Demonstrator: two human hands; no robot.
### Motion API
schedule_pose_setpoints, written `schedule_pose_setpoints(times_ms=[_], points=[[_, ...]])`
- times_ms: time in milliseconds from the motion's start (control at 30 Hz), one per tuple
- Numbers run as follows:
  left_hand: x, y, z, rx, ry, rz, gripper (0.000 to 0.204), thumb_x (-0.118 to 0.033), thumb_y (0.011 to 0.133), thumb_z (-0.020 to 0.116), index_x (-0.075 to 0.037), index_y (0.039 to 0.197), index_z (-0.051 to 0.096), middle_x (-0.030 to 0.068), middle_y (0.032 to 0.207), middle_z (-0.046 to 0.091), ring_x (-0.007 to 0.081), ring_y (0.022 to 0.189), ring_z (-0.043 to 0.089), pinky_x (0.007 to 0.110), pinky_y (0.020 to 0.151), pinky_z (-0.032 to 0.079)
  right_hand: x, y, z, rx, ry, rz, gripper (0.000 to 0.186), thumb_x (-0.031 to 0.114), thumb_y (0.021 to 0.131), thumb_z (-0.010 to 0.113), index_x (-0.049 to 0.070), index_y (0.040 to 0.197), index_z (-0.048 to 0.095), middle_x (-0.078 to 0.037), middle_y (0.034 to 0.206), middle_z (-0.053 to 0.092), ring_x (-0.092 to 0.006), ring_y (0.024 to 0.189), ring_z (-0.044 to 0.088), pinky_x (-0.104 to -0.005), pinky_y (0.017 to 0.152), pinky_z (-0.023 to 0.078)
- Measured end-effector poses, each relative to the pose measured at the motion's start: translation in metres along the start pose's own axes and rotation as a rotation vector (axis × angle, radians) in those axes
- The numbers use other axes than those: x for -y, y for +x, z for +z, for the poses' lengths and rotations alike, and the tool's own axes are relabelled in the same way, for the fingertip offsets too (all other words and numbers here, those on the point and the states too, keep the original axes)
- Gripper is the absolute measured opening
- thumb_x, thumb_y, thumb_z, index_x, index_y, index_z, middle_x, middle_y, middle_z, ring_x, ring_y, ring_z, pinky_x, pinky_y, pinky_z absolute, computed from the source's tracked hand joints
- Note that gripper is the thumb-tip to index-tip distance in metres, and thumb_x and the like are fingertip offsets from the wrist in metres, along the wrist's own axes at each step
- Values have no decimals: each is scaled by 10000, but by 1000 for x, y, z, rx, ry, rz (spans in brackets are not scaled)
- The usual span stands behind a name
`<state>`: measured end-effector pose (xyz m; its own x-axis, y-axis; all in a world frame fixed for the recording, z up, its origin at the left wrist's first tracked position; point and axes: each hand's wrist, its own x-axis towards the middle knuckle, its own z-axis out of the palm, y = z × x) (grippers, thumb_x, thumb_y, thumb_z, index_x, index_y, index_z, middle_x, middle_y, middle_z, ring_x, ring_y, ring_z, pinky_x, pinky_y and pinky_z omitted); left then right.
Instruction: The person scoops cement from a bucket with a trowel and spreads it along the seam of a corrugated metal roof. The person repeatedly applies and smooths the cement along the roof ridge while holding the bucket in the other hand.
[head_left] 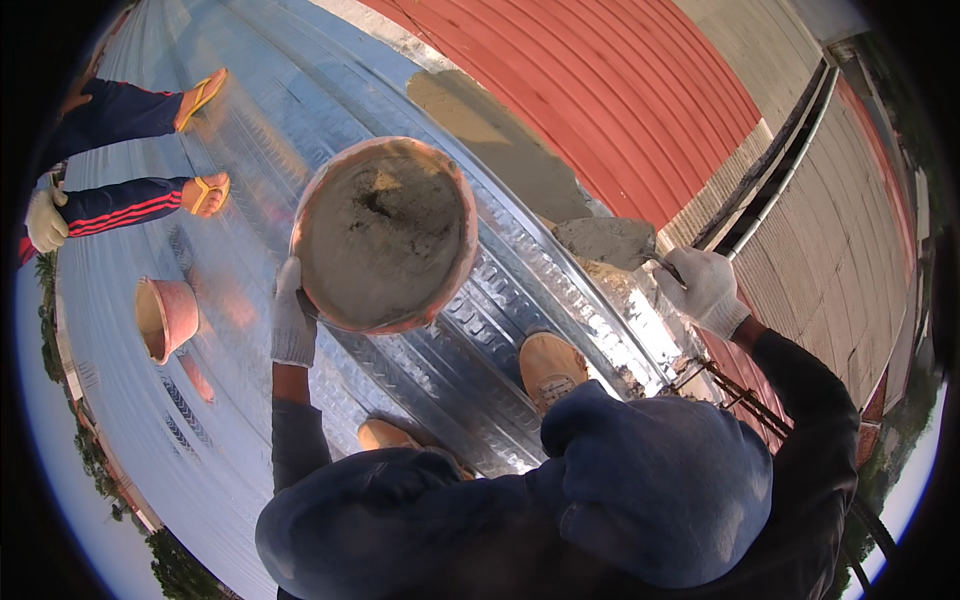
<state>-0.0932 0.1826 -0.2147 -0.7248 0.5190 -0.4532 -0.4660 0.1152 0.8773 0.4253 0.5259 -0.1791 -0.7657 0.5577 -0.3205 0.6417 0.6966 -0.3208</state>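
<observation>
A round reddish bucket [471,220] stands in front of me, filled near the rim with wet grey mortar [370,250]. My left hand [292,322], in a whitish glove, grips its near left side; the fingertips are partly hidden behind the wall. At the right, my gloved right hand [703,288] is closed round the handle of a trowel [608,243]. Grey mortar coats the trowel's blade, which is over the ledge beside the roof edge. Smoothed grey mortar [505,145] covers part of that ledge, beyond the blade.
My shoes stand on shiny corrugated metal roofing [440,370]. A small pinkish bucket [180,312] lies tipped at the left. Another person in yellow sandals [205,95] is at the far left. Red roofing [600,90] lies beyond the ledge; rusty rebar [740,393] sticks out near my right forearm.
</observation>
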Motion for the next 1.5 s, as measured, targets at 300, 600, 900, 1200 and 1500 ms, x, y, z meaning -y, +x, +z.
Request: schedule_pose_setpoints(times_ms=[300,600,900,1200,1500], points=[[-28,24,4,-100,379,16,523,-515,1108,651,-32,1280,754,30,1127,764,136,992,710,330,860,587,147,94,-97,-351,-24,-497,291,314,994,739,59,1115,671,-142,947,700,-341,789,747,-473,708,587],[-5,-6,21,-60,234,129,521,-502,1106,662,-30,1299,768,9,1113,752,87,981,673,297,852,555,225,169,-110,-395,-199,-854,250,142,898,761,6,1107,753,-185,911,739,-344,816,764,-428,694,618],[-9,-51,54,-63,182,123,457,-380,1120,633,41,1261,738,28,1082,719,104,992,627,293,891,522,285,156,-101,413,-211,-268,356,217,1023,605,-97,938,750,-198,737,685,-319,682,720,-437,648,597],[8,-44,28,-36,127,106,556,-435,1110,669,30,1415,692,80,1257,738,169,1106,692,336,969,555,209,92,-77,464,652,14,487,466,1074,710,-16,1077,781,-11,729,679,-98,629,666,-254,534,542],[5,-27,8,8,99,-2,533,-384,1119,666,3,1483,615,98,1381,707,199,1191,710,356,999,598,180,26,-75,182,542,-108,645,588,956,780,60,1328,780,-161,1254,763,-282,1158,752,-412,998,626]])
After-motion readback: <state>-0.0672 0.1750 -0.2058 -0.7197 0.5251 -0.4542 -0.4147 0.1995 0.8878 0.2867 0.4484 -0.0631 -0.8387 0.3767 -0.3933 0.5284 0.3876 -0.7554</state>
